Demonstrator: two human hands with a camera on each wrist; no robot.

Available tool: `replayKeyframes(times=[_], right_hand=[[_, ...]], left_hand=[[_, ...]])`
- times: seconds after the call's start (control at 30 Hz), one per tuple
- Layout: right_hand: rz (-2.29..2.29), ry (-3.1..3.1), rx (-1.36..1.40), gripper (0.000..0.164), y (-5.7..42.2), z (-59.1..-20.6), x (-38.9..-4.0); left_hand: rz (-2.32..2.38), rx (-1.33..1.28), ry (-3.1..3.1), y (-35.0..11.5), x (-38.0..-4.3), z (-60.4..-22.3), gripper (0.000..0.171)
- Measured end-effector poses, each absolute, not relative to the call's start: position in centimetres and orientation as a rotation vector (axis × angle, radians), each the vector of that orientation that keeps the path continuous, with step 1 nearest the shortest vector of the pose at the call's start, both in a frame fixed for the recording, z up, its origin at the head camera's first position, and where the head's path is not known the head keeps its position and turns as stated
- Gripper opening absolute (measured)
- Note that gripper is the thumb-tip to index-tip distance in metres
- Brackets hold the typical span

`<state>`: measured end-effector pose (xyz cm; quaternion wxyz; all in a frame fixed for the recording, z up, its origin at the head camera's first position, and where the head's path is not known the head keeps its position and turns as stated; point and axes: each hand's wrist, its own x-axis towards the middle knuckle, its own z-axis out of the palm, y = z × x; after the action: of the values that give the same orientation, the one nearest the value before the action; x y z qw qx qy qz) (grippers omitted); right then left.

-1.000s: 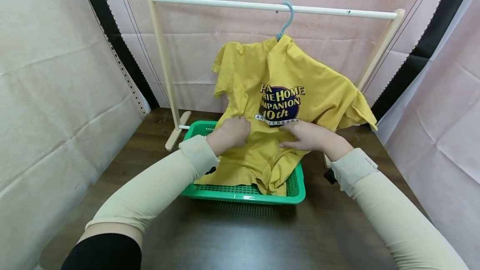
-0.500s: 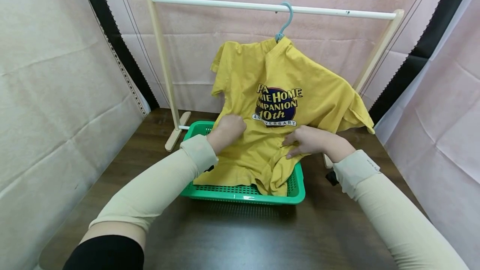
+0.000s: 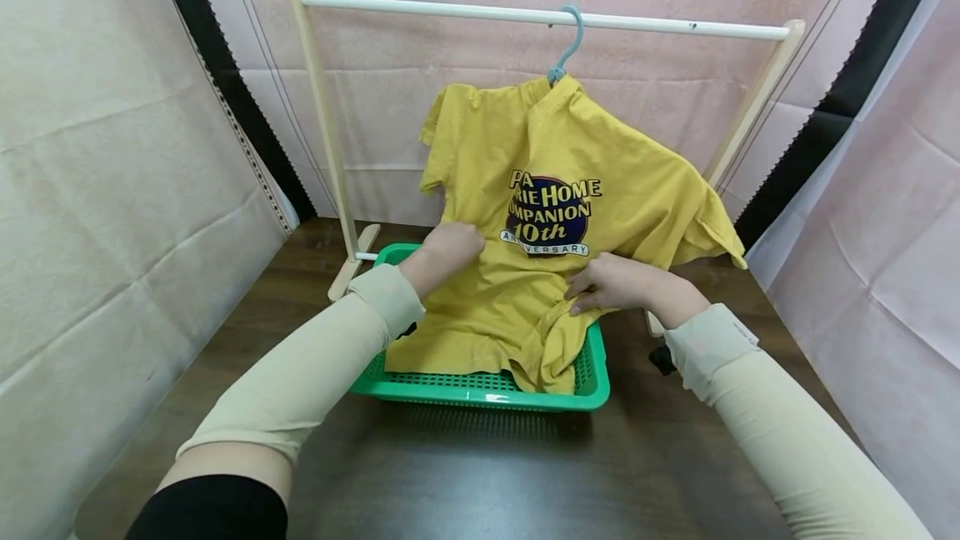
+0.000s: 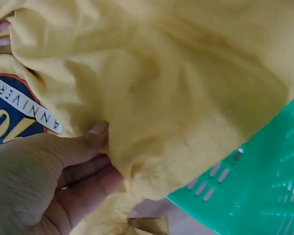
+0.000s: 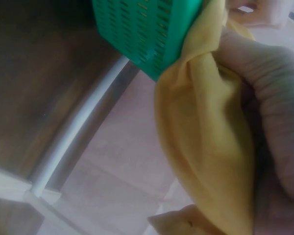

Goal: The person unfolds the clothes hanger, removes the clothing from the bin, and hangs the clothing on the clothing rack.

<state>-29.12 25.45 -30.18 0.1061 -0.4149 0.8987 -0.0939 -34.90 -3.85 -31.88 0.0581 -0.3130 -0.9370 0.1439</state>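
Note:
A yellow T-shirt (image 3: 480,148) with a dark printed logo hangs from a light blue hanger (image 3: 576,38); its lower part lies in a green basket (image 3: 480,394). My left hand (image 3: 450,252) pinches the shirt's left side beside the logo. In the left wrist view, thumb and fingers of that hand (image 4: 63,171) close on a fold of the cloth. On the other side, below the logo, my right hand (image 3: 618,282) grips the shirt's edge. The right wrist view has the bunched fabric (image 5: 201,137) against this hand (image 5: 269,98). The hanger's shoulders are hidden inside the shirt.
The hanger's hook sits over the white bar (image 3: 450,10) of a rack with pale wooden posts (image 3: 322,98). Rack and basket stand on a dark wooden table (image 3: 480,473). Light cloth walls (image 3: 112,148) enclose the back and both sides.
My right hand has gone from loosely extended fingers on the shirt to gripping it, slightly lower. The left hand has shifted a little left and up, and the shirt's front has drawn slightly left.

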Motion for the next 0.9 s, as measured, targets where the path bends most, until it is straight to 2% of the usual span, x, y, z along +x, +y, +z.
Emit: replayKeyframes(times=[0.4, 0.9], right_hand=[[-0.297, 2.634, -1.292, 0.011, 25.2, -29.9, -28.6], [-0.398, 2.783, -1.341, 0.005, 27.6, -27.9, -29.2]], left_hand=[[0.349, -0.986, -2.865, -5.8, -35.3, -31.3, 0.025], [0.303, -0.888, -2.795, -7.5, -34.7, -27.3, 0.025]])
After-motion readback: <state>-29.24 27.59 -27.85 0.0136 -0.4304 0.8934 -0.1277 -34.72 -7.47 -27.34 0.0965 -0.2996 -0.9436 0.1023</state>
